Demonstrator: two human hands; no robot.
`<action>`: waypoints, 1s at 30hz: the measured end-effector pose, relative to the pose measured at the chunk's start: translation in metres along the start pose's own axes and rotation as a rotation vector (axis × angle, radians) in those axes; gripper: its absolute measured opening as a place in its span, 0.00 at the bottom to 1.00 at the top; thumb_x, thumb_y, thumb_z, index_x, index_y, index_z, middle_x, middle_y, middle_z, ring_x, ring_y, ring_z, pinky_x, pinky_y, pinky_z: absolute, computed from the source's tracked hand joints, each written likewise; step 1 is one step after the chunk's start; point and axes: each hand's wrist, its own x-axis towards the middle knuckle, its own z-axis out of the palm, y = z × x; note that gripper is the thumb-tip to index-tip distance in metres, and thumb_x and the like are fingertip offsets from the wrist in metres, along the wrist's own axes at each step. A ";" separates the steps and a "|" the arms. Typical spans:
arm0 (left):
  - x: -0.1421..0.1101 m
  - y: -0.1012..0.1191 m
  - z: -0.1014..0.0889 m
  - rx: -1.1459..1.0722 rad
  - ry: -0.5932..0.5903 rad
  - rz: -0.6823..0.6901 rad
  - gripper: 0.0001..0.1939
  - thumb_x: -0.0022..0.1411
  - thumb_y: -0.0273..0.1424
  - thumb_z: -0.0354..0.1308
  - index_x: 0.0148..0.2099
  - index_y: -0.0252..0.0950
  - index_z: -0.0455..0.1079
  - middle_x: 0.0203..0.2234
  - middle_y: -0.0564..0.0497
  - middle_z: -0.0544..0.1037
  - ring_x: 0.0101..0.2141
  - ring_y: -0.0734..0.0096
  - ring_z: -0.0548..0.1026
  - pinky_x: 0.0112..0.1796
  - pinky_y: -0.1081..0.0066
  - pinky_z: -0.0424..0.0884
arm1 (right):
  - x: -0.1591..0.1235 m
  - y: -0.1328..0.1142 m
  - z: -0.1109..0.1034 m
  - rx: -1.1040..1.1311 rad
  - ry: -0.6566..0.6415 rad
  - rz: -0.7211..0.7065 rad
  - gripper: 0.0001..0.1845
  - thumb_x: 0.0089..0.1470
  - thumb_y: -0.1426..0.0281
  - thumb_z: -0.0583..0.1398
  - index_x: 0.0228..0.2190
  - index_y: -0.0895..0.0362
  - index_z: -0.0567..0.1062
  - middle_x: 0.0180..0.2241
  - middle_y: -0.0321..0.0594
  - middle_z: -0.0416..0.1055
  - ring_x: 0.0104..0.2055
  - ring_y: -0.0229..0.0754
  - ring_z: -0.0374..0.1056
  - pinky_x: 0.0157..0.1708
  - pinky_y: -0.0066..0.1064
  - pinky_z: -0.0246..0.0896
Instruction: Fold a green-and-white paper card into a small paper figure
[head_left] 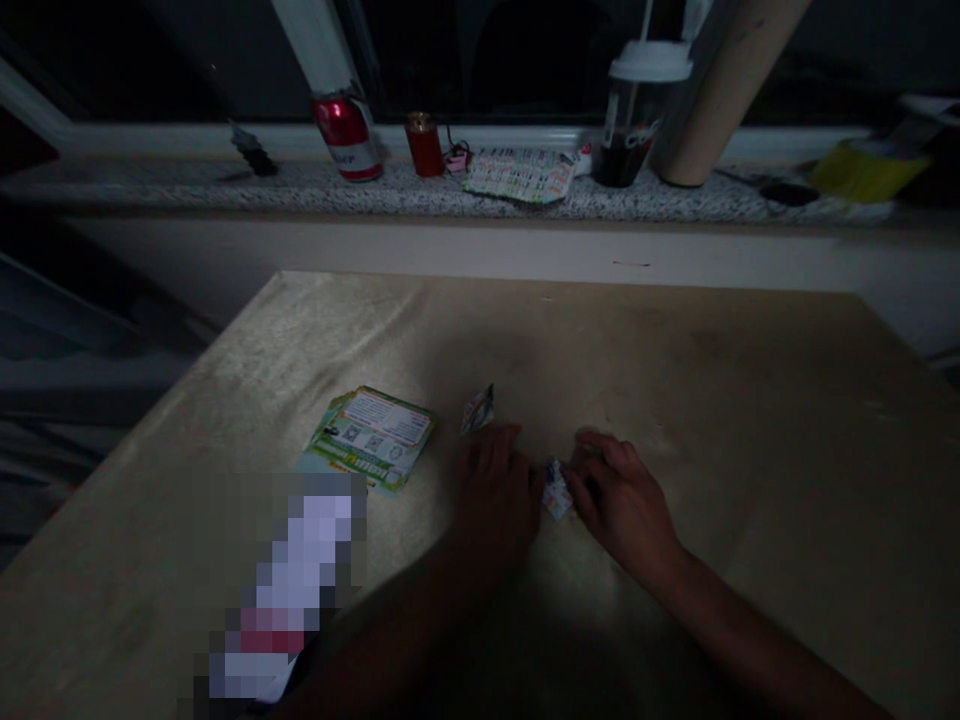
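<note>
A small folded piece of printed paper [557, 492] lies on the table between my two hands. My left hand [496, 488] rests at its left edge, fingers bent and closed, with the thumb side against the paper. On the other side, my right hand [628, 498] is closed with its thumb and fingertips at the paper's right edge. Shadow hides how the fingertips meet the paper. Just beyond my left hand stands a second small folded paper [478, 410], apart from the fingers. Left of it lies a stack of green and white printed leaflets [382, 432].
A pixelated object [292, 580] lies at the table's left front. Along the granite windowsill [420, 195] stand a red and silver can [346, 138], a small red cylinder [424, 145], a printed packet [519, 175], a lidded cup with a straw [637, 115] and a cardboard tube [724, 95].
</note>
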 end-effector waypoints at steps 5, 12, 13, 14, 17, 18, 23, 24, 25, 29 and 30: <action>0.000 0.002 0.003 0.046 0.042 -0.003 0.08 0.68 0.32 0.59 0.42 0.31 0.74 0.57 0.35 0.73 0.58 0.45 0.69 0.56 0.43 0.63 | 0.001 -0.002 0.000 -0.029 0.001 0.017 0.11 0.64 0.67 0.59 0.32 0.58 0.78 0.51 0.52 0.73 0.49 0.55 0.70 0.48 0.47 0.71; 0.002 0.002 0.002 0.034 0.049 0.000 0.08 0.67 0.32 0.60 0.42 0.31 0.75 0.56 0.35 0.74 0.57 0.45 0.70 0.56 0.43 0.63 | 0.003 -0.005 -0.001 -0.053 -0.002 0.030 0.10 0.63 0.68 0.60 0.30 0.57 0.78 0.51 0.51 0.73 0.47 0.54 0.69 0.46 0.47 0.71; 0.002 0.002 0.001 0.031 0.048 -0.004 0.08 0.67 0.32 0.59 0.41 0.31 0.75 0.56 0.35 0.74 0.56 0.45 0.70 0.56 0.43 0.63 | 0.003 -0.006 -0.001 -0.055 -0.002 0.032 0.10 0.63 0.68 0.60 0.30 0.57 0.78 0.51 0.50 0.73 0.47 0.54 0.69 0.46 0.46 0.71; 0.002 0.002 0.001 0.030 0.048 -0.005 0.07 0.67 0.32 0.59 0.41 0.32 0.75 0.56 0.35 0.74 0.56 0.45 0.70 0.56 0.43 0.63 | 0.003 -0.006 -0.001 -0.057 -0.002 0.034 0.10 0.63 0.67 0.60 0.30 0.57 0.78 0.51 0.50 0.73 0.47 0.54 0.69 0.46 0.46 0.71; 0.003 0.001 0.000 0.029 0.042 0.011 0.08 0.68 0.32 0.58 0.40 0.32 0.75 0.55 0.35 0.74 0.56 0.45 0.70 0.56 0.43 0.62 | 0.004 -0.007 -0.001 -0.062 -0.006 0.040 0.10 0.63 0.67 0.60 0.31 0.57 0.78 0.51 0.50 0.73 0.47 0.54 0.69 0.47 0.46 0.71; 0.003 0.001 0.000 0.027 0.038 0.020 0.09 0.69 0.32 0.57 0.42 0.32 0.75 0.54 0.36 0.74 0.55 0.46 0.70 0.57 0.43 0.62 | 0.004 -0.007 -0.001 -0.064 -0.007 0.041 0.10 0.63 0.68 0.60 0.31 0.57 0.78 0.50 0.50 0.73 0.47 0.54 0.69 0.47 0.46 0.70; 0.004 0.000 -0.002 0.009 -0.035 0.113 0.17 0.68 0.28 0.58 0.57 0.46 0.74 0.55 0.41 0.72 0.56 0.49 0.69 0.55 0.47 0.64 | 0.004 -0.006 0.000 -0.069 -0.014 0.042 0.10 0.63 0.68 0.60 0.32 0.58 0.79 0.50 0.51 0.74 0.47 0.55 0.69 0.47 0.46 0.70; 0.003 0.000 -0.002 0.006 -0.053 0.128 0.18 0.67 0.27 0.59 0.57 0.48 0.74 0.57 0.41 0.71 0.57 0.49 0.69 0.55 0.47 0.64 | 0.004 -0.006 0.000 -0.069 -0.013 0.042 0.10 0.63 0.67 0.59 0.33 0.58 0.79 0.50 0.52 0.73 0.48 0.55 0.69 0.47 0.46 0.70; 0.003 0.000 -0.003 0.002 -0.066 0.133 0.18 0.66 0.27 0.59 0.56 0.49 0.74 0.58 0.41 0.70 0.57 0.48 0.68 0.56 0.46 0.63 | 0.004 -0.006 0.000 -0.068 -0.013 0.043 0.11 0.63 0.67 0.59 0.33 0.58 0.79 0.50 0.52 0.73 0.48 0.55 0.69 0.47 0.47 0.70; 0.002 0.000 -0.005 -0.035 -0.069 0.106 0.18 0.66 0.28 0.58 0.56 0.48 0.75 0.61 0.40 0.67 0.58 0.47 0.68 0.56 0.43 0.61 | 0.004 -0.006 -0.001 -0.058 -0.017 0.043 0.12 0.64 0.67 0.58 0.32 0.58 0.78 0.50 0.51 0.73 0.48 0.54 0.69 0.48 0.47 0.70; 0.002 0.000 -0.005 -0.046 -0.066 0.103 0.18 0.66 0.27 0.58 0.56 0.48 0.75 0.62 0.40 0.67 0.59 0.47 0.67 0.57 0.43 0.61 | 0.003 -0.006 -0.001 -0.054 -0.018 0.043 0.12 0.64 0.66 0.58 0.31 0.57 0.78 0.51 0.51 0.73 0.48 0.54 0.69 0.48 0.46 0.70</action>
